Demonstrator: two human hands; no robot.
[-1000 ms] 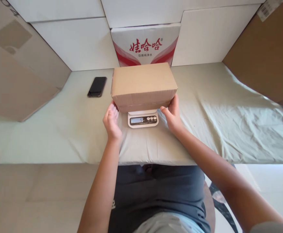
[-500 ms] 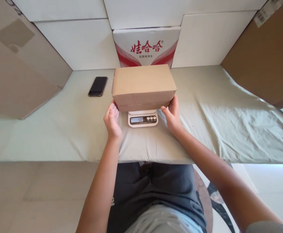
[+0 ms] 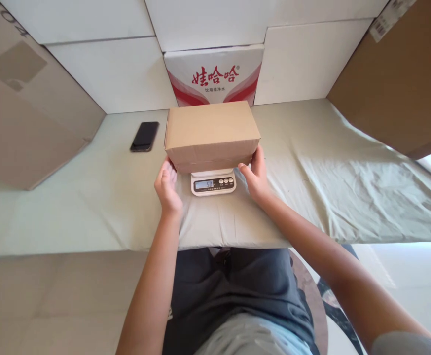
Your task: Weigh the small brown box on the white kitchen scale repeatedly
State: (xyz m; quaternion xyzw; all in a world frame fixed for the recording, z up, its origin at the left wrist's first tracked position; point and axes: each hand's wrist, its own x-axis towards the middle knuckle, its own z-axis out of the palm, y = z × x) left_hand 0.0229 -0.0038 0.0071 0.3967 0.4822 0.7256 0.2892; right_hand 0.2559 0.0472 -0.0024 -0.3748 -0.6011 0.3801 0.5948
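A closed brown cardboard box (image 3: 212, 129) rests on a white digital scale (image 3: 213, 191), hiding most of its weighing platform. The scale's lit display and round buttons show in front of the box; the digits look like 58. My left hand (image 3: 168, 185) holds the lower left corner of the box, its fingertips partly hidden at the side. At the lower right corner, my right hand (image 3: 256, 175) grips the box, with the thumb near the front face and the fingers along the side.
On the pale green cloth (image 3: 100, 212) lies a black phone (image 3: 144, 136), left of the box. Behind stands a white and red carton (image 3: 215, 74) among white boxes. Large brown cartons flank the surface at left (image 3: 34, 118) and right (image 3: 396, 84).
The view has shifted slightly, so the scene sits a little further left. Both hands stay at the box, and the display digits seem to have gone from about 50 to 58.
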